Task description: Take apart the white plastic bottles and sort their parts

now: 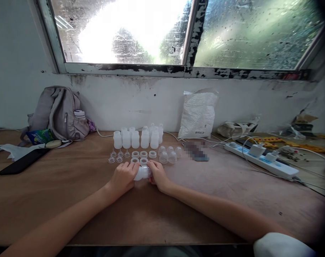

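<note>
A brown tabletop (57,178) is set against a stained white wall (111,100), into which a window (125,39) with flaking frame paint is built. The held bottle (138,174), taken here as the landmark, is kept on its side above the table's middle. Its body is gripped by the left hand (125,175), while its clear-topped end is enclosed by the fingers of the right hand (158,175); both hands are closed around it, though the exact finger contact is partly hidden.

Just beyond the held bottle, white rings (152,154) are laid out. To its left and farther back, clear teat-like pieces (119,159) are grouped; to its right and farther back, clear domed covers (172,157) are clustered. Farther beyond it, white bottles (135,139) are stood upright in rows, and some at the right end appear to be topped with clear covers. Well to its left, a backpack (63,114) is leaned on the wall; well to its right, a power strip (261,160) is placed.

The step in hand is judged to be the fitting of a top. For the next move, a steady body and a well-aligned, firm press or twist would be called for; which of the two cannot be told.
</note>
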Demonstrator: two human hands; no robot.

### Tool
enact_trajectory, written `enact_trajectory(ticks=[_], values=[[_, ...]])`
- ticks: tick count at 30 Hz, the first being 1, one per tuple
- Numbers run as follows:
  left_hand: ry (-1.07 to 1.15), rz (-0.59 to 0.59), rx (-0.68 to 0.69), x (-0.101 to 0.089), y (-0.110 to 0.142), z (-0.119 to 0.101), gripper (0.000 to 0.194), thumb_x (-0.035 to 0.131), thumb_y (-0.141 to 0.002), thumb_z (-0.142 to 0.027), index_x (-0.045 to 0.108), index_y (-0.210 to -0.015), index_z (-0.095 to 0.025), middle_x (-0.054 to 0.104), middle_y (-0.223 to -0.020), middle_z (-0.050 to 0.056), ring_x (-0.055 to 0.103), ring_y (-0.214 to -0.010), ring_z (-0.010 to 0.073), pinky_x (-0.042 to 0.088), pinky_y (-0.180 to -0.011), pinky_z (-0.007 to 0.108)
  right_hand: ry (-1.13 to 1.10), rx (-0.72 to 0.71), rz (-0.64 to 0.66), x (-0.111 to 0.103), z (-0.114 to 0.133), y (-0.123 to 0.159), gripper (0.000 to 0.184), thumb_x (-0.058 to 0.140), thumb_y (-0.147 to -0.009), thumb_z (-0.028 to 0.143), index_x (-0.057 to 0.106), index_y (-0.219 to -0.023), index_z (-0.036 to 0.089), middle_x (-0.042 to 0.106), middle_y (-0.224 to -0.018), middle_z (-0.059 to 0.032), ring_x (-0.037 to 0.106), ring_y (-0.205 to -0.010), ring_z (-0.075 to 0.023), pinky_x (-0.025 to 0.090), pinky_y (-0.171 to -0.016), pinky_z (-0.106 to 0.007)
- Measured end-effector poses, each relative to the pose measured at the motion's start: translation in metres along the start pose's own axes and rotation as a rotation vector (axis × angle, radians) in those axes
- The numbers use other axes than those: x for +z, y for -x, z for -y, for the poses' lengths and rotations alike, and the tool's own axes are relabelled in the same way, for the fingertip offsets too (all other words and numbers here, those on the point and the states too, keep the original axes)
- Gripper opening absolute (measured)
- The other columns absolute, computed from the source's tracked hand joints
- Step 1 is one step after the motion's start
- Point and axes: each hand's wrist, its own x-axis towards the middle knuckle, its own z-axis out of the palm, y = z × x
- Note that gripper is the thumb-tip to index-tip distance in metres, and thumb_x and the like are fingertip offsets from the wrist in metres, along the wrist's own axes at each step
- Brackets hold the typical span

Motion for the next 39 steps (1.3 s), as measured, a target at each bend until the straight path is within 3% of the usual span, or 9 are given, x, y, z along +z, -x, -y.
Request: enact_trajectory(ticks=[3,8,13,17,26,30,36,37,39], values=[[0.019,0.027,-0.063,0.002,-0.004,0.010,0.037,0.044,-0.064,-0.011,0.049,-0.101,-0.013,0.059,-0.083,0.008,0.055,-0.073,0.0226,0.041,-0.059,0.029,0.136,-0.213,-0.102,0.007,-0.002,-0.017,0.026,0.033,-0.075,0.029,0.035,-0.051,0.018,0.033,-0.039,0.0058,0.034,-0.035,-0.0075,0.024,-0.034,-0.020],[0.075,0.066,-0.104,0.005,-0.008,0.017,0.035,0.046,-0.064,-0.016,0.048,-0.098,-0.016,0.061,-0.084,0.007,0.058,-0.076,0.0234,0.042,-0.059,0.028,0.262,-0.344,-0.136,0.004,-0.001,-0.026,0.031,0.033,-0.077,0.031,0.035,-0.049,0.019,0.036,-0.046,0.0027,0.035,-0.046,-0.0098,0.027,-0.043,-0.022],[0.216,0.146,-0.137,0.002,-0.011,0.014,0.036,0.050,-0.064,-0.027,0.045,-0.099,-0.020,0.063,-0.083,0.005,0.061,-0.071,0.0242,0.042,-0.056,0.028,0.487,-0.550,-0.049,-0.011,0.007,-0.019,0.033,0.029,-0.083,0.033,0.045,-0.058,0.019,0.044,-0.050,-0.0010,0.041,-0.049,-0.0135,0.031,-0.049,-0.027],[0.346,0.195,-0.087,-0.004,-0.013,0.014,0.038,0.055,-0.060,-0.033,0.046,-0.094,-0.021,0.063,-0.077,0.003,0.061,-0.069,0.0244,0.038,-0.053,0.026,0.607,-0.673,0.003,-0.022,0.014,-0.013,0.032,0.026,-0.086,0.032,0.046,-0.063,0.020,0.047,-0.052,-0.0020,0.043,-0.048,-0.0141,0.035,-0.051,-0.028],[0.882,0.336,0.092,-0.020,-0.009,0.011,0.031,0.062,-0.051,-0.023,0.050,-0.079,-0.017,0.056,-0.072,-0.002,0.052,-0.063,0.0134,0.034,-0.051,0.020,0.798,-1.165,0.175,-0.039,0.032,0.006,0.022,0.028,-0.083,0.016,0.047,-0.072,0.016,0.055,-0.056,-0.0042,0.046,-0.045,-0.0127,0.036,-0.045,-0.025],[1.155,0.521,0.141,-0.023,-0.009,0.013,0.032,0.064,-0.048,-0.017,0.052,-0.078,-0.016,0.052,-0.068,-0.004,0.048,-0.061,0.0116,0.034,-0.050,0.020,0.778,-1.371,0.141,-0.037,0.039,0.013,0.018,0.031,-0.079,0.013,0.049,-0.076,0.014,0.056,-0.057,-0.0047,0.047,-0.045,-0.0127,0.034,-0.042,-0.025],[1.558,1.128,0.246,-0.018,-0.008,0.015,0.026,0.066,-0.049,-0.019,0.053,-0.071,-0.016,0.054,-0.057,-0.004,0.048,-0.051,0.0112,0.040,-0.049,0.023,0.775,-1.593,0.192,-0.029,0.050,0.025,0.023,0.028,-0.080,0.016,0.050,-0.082,0.012,0.050,-0.050,-0.0022,0.040,-0.040,-0.0124,0.032,-0.041,-0.026],[1.545,1.148,0.273,-0.018,-0.007,0.015,0.028,0.067,-0.049,-0.020,0.053,-0.073,-0.016,0.054,-0.058,-0.004,0.049,-0.051,0.0114,0.040,-0.049,0.023,0.777,-1.620,0.201,-0.029,0.050,0.026,0.023,0.028,-0.081,0.018,0.050,-0.083,0.012,0.048,-0.048,-0.0011,0.039,-0.039,-0.0121,0.031,-0.041,-0.026],[1.419,0.964,0.293,-0.020,-0.003,0.014,0.030,0.068,-0.050,-0.022,0.053,-0.076,-0.017,0.055,-0.062,-0.004,0.050,-0.056,0.0120,0.041,-0.052,0.023,0.775,-1.595,0.209,-0.033,0.046,0.029,0.021,0.033,-0.082,0.024,0.050,-0.085,0.013,0.050,-0.052,-0.0014,0.042,-0.043,-0.0122,0.033,-0.043,-0.026]])
